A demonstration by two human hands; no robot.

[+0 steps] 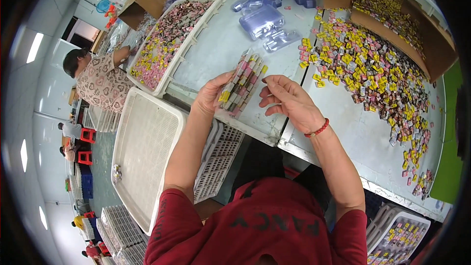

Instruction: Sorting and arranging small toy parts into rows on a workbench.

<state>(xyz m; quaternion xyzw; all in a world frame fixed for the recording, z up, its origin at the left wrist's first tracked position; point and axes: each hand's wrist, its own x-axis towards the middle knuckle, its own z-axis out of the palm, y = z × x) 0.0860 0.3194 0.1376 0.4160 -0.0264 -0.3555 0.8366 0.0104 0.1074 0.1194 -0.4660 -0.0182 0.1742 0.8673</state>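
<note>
Clear tray (228, 113) of wrapped pieces (240, 88) is clamped tilted in left hand (211, 91), seemingly for easy reach by right hand (293, 101), which hovers apart, fingers curled, hold unclear

The left hand (213, 90) is closed in a grip; the right hand (293, 102) beside it, fingers loosely bent.

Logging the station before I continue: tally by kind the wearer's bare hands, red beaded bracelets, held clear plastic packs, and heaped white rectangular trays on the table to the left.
Bare hands, left hand and right hand: 2
Red beaded bracelet: 1
Clear plastic pack of wrapped blocks, held: 1
White rectangular plastic tray, heaped with multicoloured pieces: 1
Total: 5
</note>
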